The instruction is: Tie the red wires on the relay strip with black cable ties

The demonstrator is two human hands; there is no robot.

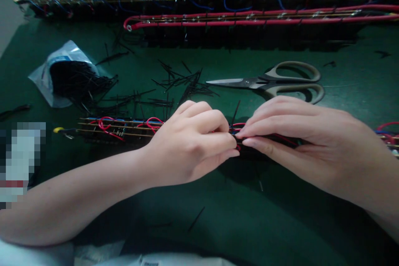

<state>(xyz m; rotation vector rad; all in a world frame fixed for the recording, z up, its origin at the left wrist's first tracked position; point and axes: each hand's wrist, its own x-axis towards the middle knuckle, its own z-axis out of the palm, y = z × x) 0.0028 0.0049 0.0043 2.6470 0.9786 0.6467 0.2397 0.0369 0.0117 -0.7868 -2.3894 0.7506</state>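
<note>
Head view: wired strip (118,129) lies across the green mat (249,216), near the person. Left hand (190,145), fingers curled, and right hand (305,141), fingers extended, both pinch its red wire (238,147) at mid-length, fingertips nearly meeting. Behind them: scissors (274,81), loose cable ties (183,81), bag of ties (67,75).

At our fingertips (229,140) we see a red wire (237,146) on a black strip (124,131) with yellow rails and blue strands. Beyond our fingers lie grey-handled scissors (274,82) and black cable ties (183,81), on a dark green mat (249,216).
</note>
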